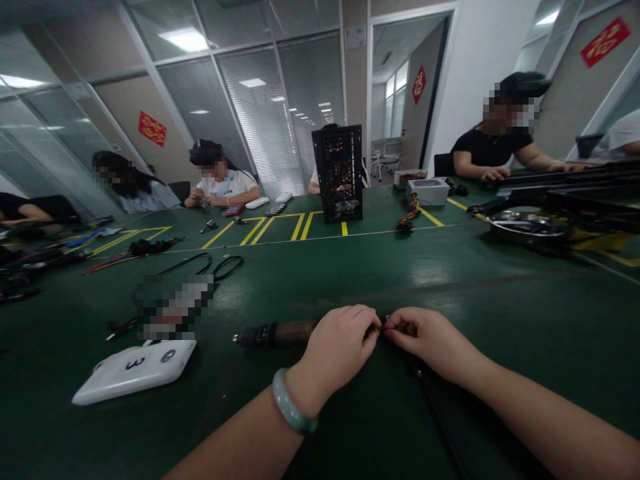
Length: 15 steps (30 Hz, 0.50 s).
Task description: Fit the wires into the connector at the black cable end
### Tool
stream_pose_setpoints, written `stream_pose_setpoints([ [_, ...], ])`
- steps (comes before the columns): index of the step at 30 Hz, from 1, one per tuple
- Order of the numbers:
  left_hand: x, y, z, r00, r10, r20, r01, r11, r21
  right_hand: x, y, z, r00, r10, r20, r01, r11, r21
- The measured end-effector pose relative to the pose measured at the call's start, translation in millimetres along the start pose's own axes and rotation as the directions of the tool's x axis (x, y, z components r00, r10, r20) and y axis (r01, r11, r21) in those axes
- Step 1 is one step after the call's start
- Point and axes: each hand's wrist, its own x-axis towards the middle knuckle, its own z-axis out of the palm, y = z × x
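The left hand (342,343) and right hand (431,340) pinch a small dark piece (383,328), unidentifiable, between nearly closed fingertips; beside them on the tabletop (280,427) lies an electric screwdriver (280,335); farther left, a white device (145,373) reads "3"; beyond, a red sign (419,85) reads "福".

Kinda dim in here; the ceiling light (184,40) blows out up top, green tabletop (440,273) catches soft glare, edges look stretched.
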Motion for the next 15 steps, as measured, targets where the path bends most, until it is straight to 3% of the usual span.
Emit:
stream_pose_setpoints([
  [15,0.8,2.6,-4.6,0.999,0.009,0.037,-0.010,0.999,0.035,-0.9,-2.1,-0.9,1.000,0.007,-0.002,-0.007,1.000,-0.010],
])
